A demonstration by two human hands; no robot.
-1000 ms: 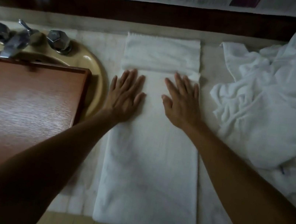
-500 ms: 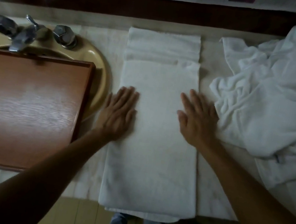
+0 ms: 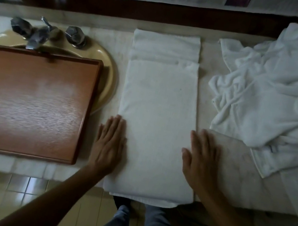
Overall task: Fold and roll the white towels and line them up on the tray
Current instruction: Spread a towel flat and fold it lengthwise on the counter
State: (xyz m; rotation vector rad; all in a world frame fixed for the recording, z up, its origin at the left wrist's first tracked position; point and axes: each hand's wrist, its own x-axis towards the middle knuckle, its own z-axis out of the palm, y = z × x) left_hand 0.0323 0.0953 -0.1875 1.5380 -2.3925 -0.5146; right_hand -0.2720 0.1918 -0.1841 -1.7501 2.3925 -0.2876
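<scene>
Head view: the white towel (image 3: 156, 114) lies mid-worktop (image 3: 233, 165) as a smooth folded strip. Its long axis runs near to far and its near end overhangs the edge. The left hand (image 3: 108, 145) and right hand (image 3: 200, 160) press flat, fingers straight, on its near side edges. The tray (image 3: 28, 103) sits left.

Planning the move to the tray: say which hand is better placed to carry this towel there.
Left, probably. The left hand lies flat at the left edge of the folded towel, next to the tray; the right hand lies at the opposite edge, nearer the loose towel pile.
</scene>
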